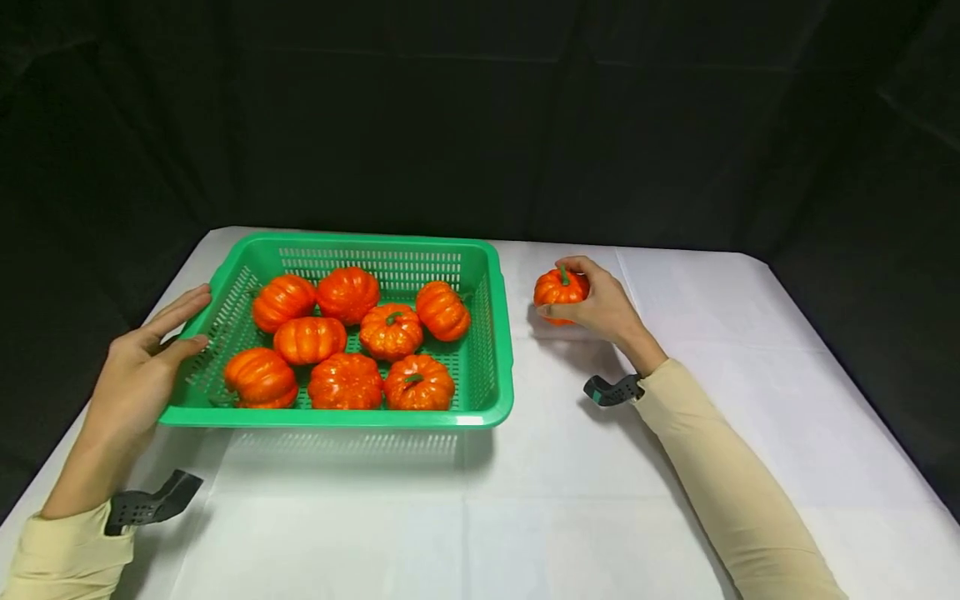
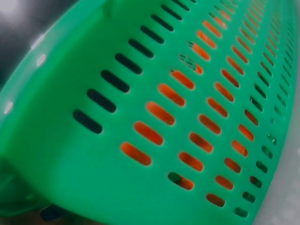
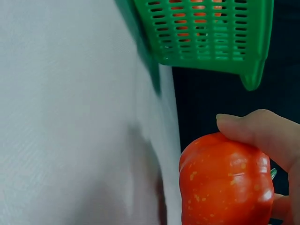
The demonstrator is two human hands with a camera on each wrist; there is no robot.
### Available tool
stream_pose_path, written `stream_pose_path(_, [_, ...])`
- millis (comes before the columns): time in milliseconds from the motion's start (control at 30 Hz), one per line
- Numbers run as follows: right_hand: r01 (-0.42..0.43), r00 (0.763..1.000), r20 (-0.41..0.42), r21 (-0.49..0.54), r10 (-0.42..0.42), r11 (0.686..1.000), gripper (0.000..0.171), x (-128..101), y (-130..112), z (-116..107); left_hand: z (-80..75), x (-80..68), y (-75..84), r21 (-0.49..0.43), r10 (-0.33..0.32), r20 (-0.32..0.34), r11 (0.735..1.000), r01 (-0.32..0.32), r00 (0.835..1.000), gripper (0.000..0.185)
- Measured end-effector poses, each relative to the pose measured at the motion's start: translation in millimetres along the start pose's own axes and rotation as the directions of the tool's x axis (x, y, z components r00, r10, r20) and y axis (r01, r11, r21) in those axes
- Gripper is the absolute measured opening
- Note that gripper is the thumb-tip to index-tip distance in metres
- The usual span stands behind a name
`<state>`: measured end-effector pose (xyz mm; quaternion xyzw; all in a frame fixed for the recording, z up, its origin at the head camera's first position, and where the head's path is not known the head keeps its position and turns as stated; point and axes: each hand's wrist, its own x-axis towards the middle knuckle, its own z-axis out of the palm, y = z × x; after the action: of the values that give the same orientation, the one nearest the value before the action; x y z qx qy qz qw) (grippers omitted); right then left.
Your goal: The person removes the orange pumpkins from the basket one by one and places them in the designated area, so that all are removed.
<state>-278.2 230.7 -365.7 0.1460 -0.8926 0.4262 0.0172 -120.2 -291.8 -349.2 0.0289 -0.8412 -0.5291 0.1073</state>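
A small orange pumpkin (image 1: 561, 287) with a green stem is held by my right hand (image 1: 600, 304), thumb on the near side and fingers on the far side. In the right wrist view, the thumb lies against the glossy, yellow-flecked skin of this pumpkin (image 3: 225, 183). To its left is a green plastic basket (image 1: 330, 418) with slotted walls. My left hand (image 1: 138, 367) is at the basket's left end, its fingers extended and the thumb over the rim. The left wrist view is filled by the basket's slotted wall (image 2: 154, 187), orange showing through; the left fingers are mostly hidden there.
Inside the basket lie several orange pumpkins (image 1: 309, 340), some on their sides. A white cloth (image 1: 570, 500) covers the table, and a black curtain (image 1: 480, 117) hangs behind it. Each wrist wears a black camera mount (image 1: 611, 390).
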Motion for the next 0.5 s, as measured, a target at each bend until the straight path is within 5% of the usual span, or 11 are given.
stream_pose_path(500, [-0.054, 0.998, 0.014, -0.017, 0.054, 0.998, 0.078, 1.4, 10.2, 10.4, -2.9, -0.1, -1.0, 0.039, 0.004, 0.013, 0.999, -0.005, 1.000, 0.051])
